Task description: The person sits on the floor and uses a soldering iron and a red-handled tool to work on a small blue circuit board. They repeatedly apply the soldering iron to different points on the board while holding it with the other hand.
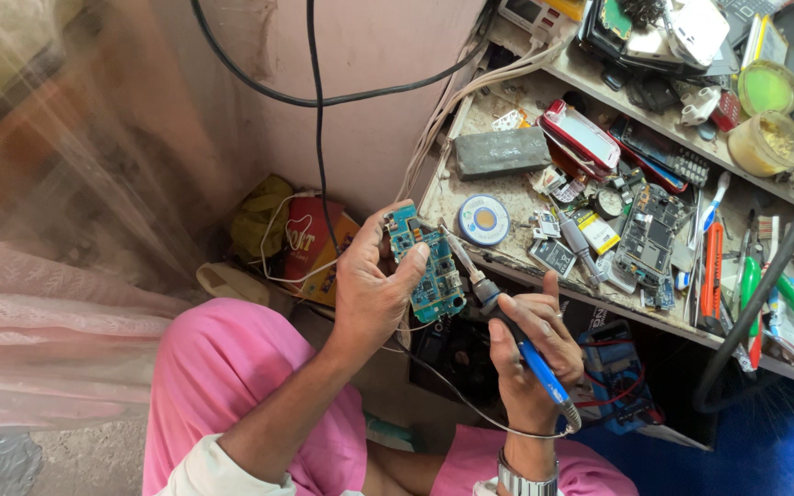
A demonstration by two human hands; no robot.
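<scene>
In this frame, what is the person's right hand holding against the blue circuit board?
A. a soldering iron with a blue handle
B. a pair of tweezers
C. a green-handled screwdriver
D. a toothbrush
A. The right hand grips a soldering iron with a blue handle and a trailing cord, its metal tip resting on the blue circuit board held up in the left hand.

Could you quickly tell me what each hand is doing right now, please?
Left hand: closed around a blue-green circuit board.
Right hand: closed on a blue-handled soldering iron, tip at the board.
</scene>
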